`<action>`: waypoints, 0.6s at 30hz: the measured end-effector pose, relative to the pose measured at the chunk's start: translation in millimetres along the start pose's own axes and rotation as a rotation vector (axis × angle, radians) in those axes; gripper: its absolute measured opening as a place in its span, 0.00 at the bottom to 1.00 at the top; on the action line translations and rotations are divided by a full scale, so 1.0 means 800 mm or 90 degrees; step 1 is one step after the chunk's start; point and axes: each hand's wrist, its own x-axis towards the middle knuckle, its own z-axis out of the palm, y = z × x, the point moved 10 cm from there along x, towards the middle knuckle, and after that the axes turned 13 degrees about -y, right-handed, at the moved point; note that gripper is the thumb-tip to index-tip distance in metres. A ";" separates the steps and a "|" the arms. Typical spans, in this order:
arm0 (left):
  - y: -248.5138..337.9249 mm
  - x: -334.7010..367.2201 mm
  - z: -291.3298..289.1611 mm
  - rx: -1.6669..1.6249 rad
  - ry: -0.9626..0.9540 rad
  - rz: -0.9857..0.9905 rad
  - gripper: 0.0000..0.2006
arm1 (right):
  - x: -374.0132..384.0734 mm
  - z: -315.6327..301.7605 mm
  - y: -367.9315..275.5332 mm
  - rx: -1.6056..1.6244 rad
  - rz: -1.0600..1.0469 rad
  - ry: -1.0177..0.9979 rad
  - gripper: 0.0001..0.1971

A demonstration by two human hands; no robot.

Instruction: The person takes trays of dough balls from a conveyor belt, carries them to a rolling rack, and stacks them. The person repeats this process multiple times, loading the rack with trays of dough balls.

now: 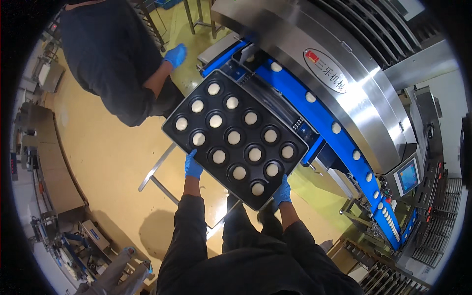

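Note:
A black baking tray (224, 169) with round moulds lies tilted across the view, held in both my blue-gloved hands. Each mould that I can see carries a pale dough ball (234, 138), several in all. My left hand (193, 166) grips the near left edge, and my right hand (282, 191) grips the near right corner. Most fingers are hidden under the tray. Its far edge lies along the side of a blue conveyor belt (323, 109), where more dough balls (336, 128) sit spaced apart.
A large steel machine (364, 73) with a control screen (408, 178) curves beyond the belt. At the far left stands a co-worker (113, 59) with a blue-gloved hand (176, 55) near the tray. A metal frame (160, 187) is below the tray's left side. Racks (388, 278) stand at the lower right.

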 end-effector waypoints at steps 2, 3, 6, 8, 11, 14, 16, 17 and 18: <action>0.026 -0.009 -0.043 0.042 -0.006 0.021 0.20 | -0.001 0.012 0.006 -0.035 -0.019 0.077 0.26; 0.047 -0.022 -0.090 0.075 0.083 0.033 0.24 | -0.004 0.013 0.005 -0.218 0.003 0.175 0.24; 0.030 -0.045 0.026 0.105 -0.113 0.111 0.31 | -0.015 -0.044 -0.017 -0.351 -0.077 0.374 0.24; 0.033 -0.086 0.029 0.104 -0.066 0.110 0.31 | -0.036 -0.047 -0.027 -0.367 -0.085 0.375 0.25; 0.039 -0.157 -0.015 0.143 -0.039 0.122 0.29 | -0.090 -0.046 -0.059 -0.437 -0.146 0.387 0.24; -0.014 -0.230 0.034 0.113 -0.041 -0.074 0.22 | -0.182 -0.100 -0.103 -0.378 -0.146 0.377 0.21; -0.042 -0.286 0.089 0.214 0.006 -0.139 0.13 | -0.238 -0.175 -0.108 -0.261 -0.220 0.403 0.20; -0.046 -0.308 0.050 0.246 0.033 -0.197 0.12 | -0.277 -0.188 -0.120 -0.239 -0.215 0.413 0.20; -0.062 -0.325 0.050 0.259 0.017 -0.237 0.12 | -0.315 -0.206 -0.129 -0.214 -0.216 0.438 0.19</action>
